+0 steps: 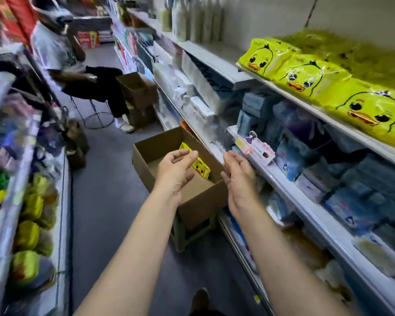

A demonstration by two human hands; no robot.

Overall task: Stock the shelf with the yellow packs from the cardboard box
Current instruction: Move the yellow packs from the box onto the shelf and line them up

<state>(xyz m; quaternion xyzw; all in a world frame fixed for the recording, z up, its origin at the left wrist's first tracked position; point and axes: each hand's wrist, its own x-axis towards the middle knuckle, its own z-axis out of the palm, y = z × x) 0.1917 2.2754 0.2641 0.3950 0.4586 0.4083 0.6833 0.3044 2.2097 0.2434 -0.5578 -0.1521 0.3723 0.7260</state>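
An open cardboard box (193, 200) stands on a low stool in the aisle. One yellow duck-face pack (200, 168) lies inside it against the far right wall. My left hand (177, 168) hovers over the box, fingers loosely curled, holding nothing. My right hand (238, 176) hangs above the box's right rim, fingers relaxed and empty. Several yellow duck packs (306, 76) lie in a row on the upper right shelf (290, 93).
Shelves of blue and purple packs (317, 160) run along the right. Shelves with green and yellow goods (32, 215) line the left. A seated person (94, 83) and more cardboard boxes (138, 90) sit further down the grey-floored aisle. My shoe (200, 299) shows at the bottom.
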